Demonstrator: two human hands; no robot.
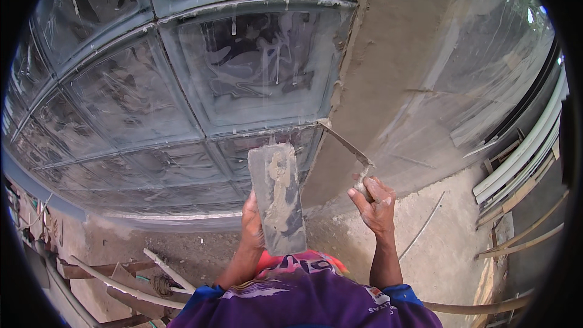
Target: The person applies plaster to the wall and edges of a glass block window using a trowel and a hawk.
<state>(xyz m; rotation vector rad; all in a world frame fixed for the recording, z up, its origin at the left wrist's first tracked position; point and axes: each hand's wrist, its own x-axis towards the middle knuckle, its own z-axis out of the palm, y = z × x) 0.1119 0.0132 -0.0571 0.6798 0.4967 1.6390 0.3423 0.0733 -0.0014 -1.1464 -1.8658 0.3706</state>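
My left hand (252, 223) grips a flat, rectangular metal float (293, 200), smeared with beige-grey paste (279, 185), held below the glass blocks. My right hand (375, 205) holds a paste-caked trowel by its handle; its narrow blade (344, 143) points up to the left, its tip at the seam between the glass block wall (261, 61) and a strip of grey render (388, 42). White drips mark the blocks.
Pale pipes and long strips (516, 164) stand along the right. More pipes and boards (127, 285) lie at the lower left on the dusty concrete floor (425, 243). A hazy, streaked panel (473, 85) adjoins the render.
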